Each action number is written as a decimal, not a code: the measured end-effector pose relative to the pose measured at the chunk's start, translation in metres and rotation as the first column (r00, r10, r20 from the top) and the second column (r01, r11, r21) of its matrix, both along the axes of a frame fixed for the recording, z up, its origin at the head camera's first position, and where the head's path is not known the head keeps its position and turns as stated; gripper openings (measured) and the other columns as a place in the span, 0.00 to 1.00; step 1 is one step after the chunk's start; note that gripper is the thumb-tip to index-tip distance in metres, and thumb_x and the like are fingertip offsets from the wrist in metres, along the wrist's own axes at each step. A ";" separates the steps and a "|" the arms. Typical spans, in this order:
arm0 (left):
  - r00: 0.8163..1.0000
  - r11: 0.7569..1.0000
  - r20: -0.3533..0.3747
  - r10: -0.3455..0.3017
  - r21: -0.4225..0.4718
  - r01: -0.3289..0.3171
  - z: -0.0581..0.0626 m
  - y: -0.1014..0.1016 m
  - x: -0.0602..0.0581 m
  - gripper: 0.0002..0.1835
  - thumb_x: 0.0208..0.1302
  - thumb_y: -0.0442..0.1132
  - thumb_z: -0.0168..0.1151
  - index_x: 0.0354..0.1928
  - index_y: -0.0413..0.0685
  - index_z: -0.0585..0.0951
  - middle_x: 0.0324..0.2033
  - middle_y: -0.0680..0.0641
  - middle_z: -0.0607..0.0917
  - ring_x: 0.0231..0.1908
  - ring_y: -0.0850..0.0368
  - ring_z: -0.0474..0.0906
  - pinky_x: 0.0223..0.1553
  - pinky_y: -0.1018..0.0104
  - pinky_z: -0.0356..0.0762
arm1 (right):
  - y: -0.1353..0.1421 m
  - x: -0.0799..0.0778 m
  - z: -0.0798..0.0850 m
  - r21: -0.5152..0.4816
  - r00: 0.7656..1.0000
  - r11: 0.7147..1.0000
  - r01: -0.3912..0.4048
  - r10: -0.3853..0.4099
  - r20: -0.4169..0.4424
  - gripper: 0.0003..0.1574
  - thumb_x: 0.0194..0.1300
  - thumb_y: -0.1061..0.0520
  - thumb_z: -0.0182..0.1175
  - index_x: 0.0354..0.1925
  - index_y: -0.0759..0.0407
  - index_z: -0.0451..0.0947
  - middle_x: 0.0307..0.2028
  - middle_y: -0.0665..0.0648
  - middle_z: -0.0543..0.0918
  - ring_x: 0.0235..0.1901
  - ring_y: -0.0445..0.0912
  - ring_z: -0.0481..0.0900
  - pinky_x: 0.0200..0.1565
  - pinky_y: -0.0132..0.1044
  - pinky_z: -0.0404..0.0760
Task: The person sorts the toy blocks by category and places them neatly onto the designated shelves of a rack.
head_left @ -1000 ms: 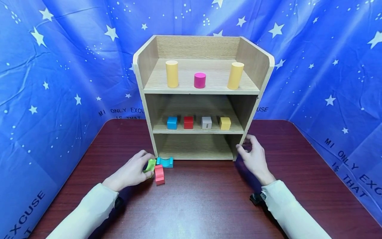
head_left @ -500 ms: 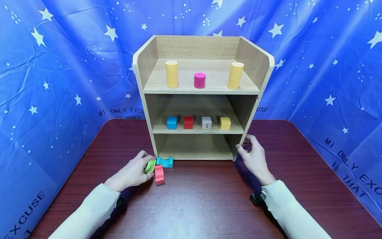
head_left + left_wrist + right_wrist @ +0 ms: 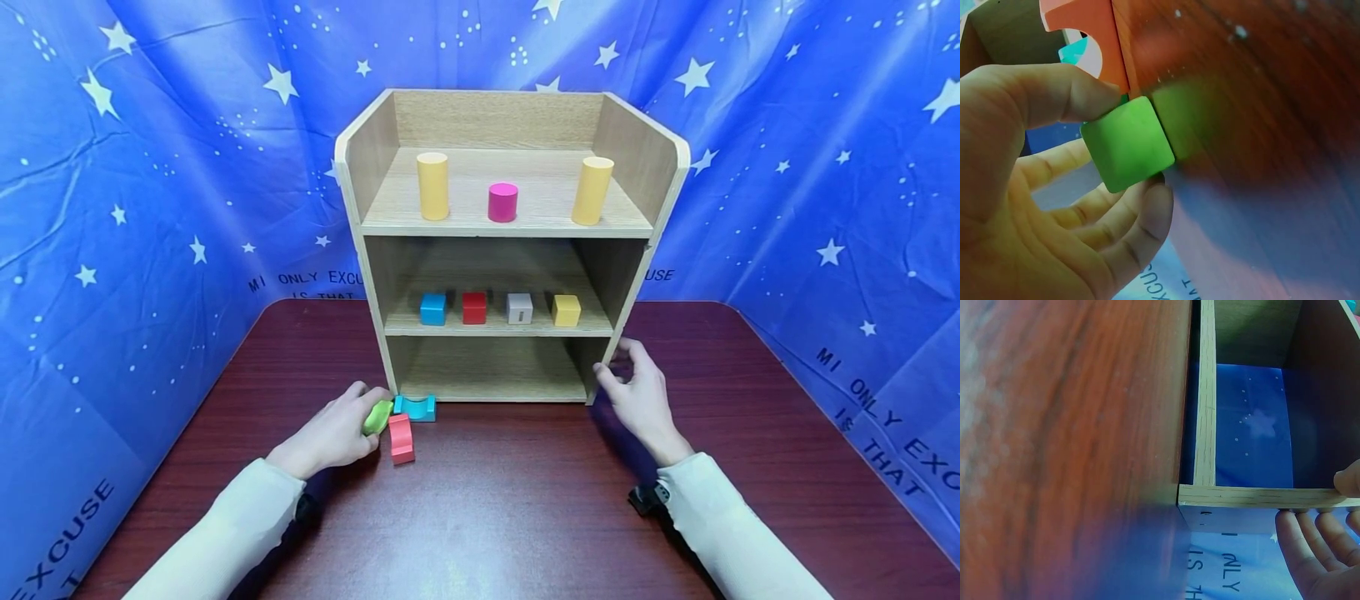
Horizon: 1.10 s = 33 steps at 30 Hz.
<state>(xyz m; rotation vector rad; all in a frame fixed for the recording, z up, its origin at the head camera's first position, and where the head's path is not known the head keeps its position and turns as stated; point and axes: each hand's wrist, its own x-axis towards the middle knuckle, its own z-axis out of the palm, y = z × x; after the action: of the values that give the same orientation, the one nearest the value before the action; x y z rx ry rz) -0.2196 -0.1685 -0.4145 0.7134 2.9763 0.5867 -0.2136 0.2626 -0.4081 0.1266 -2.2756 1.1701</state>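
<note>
In the head view my left hand (image 3: 337, 429) pinches a light green block (image 3: 377, 417) between thumb and fingers, at the shelf's lower left corner. The left wrist view shows the square end of this green block (image 3: 1127, 145) close to the table. Right beside it lie a red arch-cut block (image 3: 401, 439) and a turquoise arch-cut block (image 3: 415, 408), the latter against the shelf's front. My right hand (image 3: 643, 400) grips the side panel of the wooden shelf (image 3: 491, 231). In the right wrist view the thumb is on the panel's inner side, the fingers outside.
On the top board stand two yellow cylinders (image 3: 433, 186) with a short magenta cylinder (image 3: 502, 202) between them. Blue (image 3: 432, 309), red (image 3: 474, 308), grey (image 3: 519, 308) and yellow (image 3: 566, 310) cubes line the middle board. A starry blue curtain (image 3: 150, 208) surrounds the dark red table (image 3: 487, 517).
My left hand has shifted slightly to the right, and the green block has turned a little in its fingers. The right hand and the shelf stay as they were.
</note>
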 end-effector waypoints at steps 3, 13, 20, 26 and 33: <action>1.000 1.000 -0.011 0.001 -0.015 -0.001 0.000 0.000 0.000 0.31 0.49 0.35 0.70 0.58 0.53 0.74 0.38 0.47 0.72 0.31 0.54 0.70 0.31 0.60 0.71 | 0.000 0.000 0.001 0.001 1.000 1.000 0.002 -0.002 0.001 0.23 0.58 0.64 0.64 0.52 0.65 0.71 0.40 0.60 0.81 0.38 0.49 0.81 0.35 0.26 0.78; 0.993 0.999 -0.104 -0.053 0.001 0.053 -0.005 -0.002 -0.002 0.28 0.48 0.31 0.70 0.54 0.53 0.76 0.34 0.47 0.73 0.27 0.55 0.69 0.28 0.61 0.70 | 0.000 0.001 0.001 0.005 1.000 1.000 0.007 -0.007 0.002 0.23 0.58 0.64 0.64 0.52 0.65 0.72 0.40 0.60 0.81 0.39 0.49 0.81 0.35 0.25 0.77; 0.991 0.999 -0.125 -0.055 -0.010 0.054 -0.006 -0.002 -0.002 0.29 0.46 0.29 0.71 0.52 0.54 0.75 0.34 0.48 0.74 0.29 0.54 0.70 0.30 0.57 0.72 | 0.000 0.001 0.001 0.009 1.000 1.000 0.007 -0.007 -0.009 0.23 0.57 0.64 0.64 0.51 0.64 0.72 0.40 0.60 0.81 0.38 0.49 0.81 0.35 0.24 0.76; 0.990 0.997 -0.122 -0.071 0.007 0.072 -0.006 -0.003 -0.002 0.28 0.45 0.28 0.70 0.51 0.52 0.75 0.34 0.46 0.74 0.30 0.54 0.70 0.32 0.57 0.72 | -0.001 0.001 0.001 0.006 1.000 1.000 0.001 -0.001 -0.014 0.23 0.57 0.65 0.64 0.51 0.65 0.72 0.39 0.60 0.81 0.38 0.49 0.81 0.35 0.24 0.77; 0.988 0.996 -0.129 -0.080 0.025 0.083 -0.005 -0.004 -0.001 0.28 0.44 0.28 0.69 0.50 0.52 0.74 0.32 0.47 0.73 0.29 0.55 0.69 0.31 0.59 0.71 | -0.001 0.001 0.001 0.013 1.000 1.000 0.007 -0.007 -0.009 0.23 0.57 0.64 0.64 0.52 0.65 0.72 0.39 0.59 0.82 0.37 0.48 0.81 0.34 0.26 0.77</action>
<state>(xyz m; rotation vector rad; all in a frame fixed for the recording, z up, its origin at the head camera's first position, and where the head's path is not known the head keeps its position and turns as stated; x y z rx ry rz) -0.2202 -0.1722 -0.4200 0.9039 3.0420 0.6040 -0.2125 0.2612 -0.4072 0.1288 -2.2742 1.1489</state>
